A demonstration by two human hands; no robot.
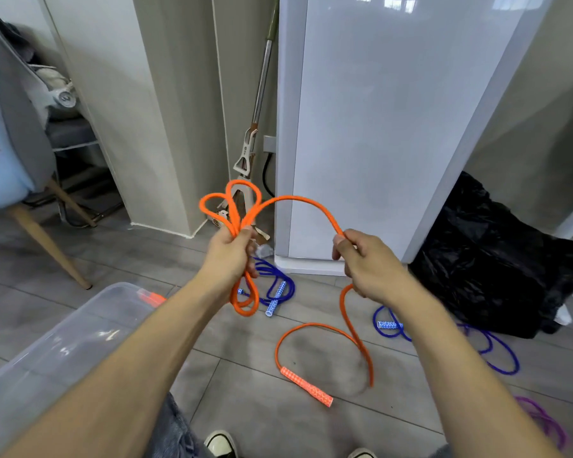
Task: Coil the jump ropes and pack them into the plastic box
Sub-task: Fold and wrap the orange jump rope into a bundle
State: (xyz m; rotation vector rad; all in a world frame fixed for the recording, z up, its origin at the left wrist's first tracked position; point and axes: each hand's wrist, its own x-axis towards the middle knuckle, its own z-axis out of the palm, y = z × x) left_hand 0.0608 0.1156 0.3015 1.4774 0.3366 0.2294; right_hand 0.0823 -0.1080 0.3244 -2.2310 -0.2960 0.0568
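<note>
An orange jump rope (306,201) arches between both hands. My left hand (230,251) grips several gathered loops of it, some sticking up and some hanging below the fist. My right hand (366,259) pinches the same rope further along. From there it drops to the floor, curls round and ends in an orange patterned handle (306,386). A clear plastic box (63,352) sits at the lower left under my left forearm, with an orange handle (151,297) showing at its far edge.
A blue jump rope (277,289) with patterned handles lies on the floor behind my left hand, another blue rope (497,350) lies at right, and a purple rope (546,421) at lower right. A black plastic bag (497,259), a mop (250,153), a white cabinet and a chair (14,160) surround the spot.
</note>
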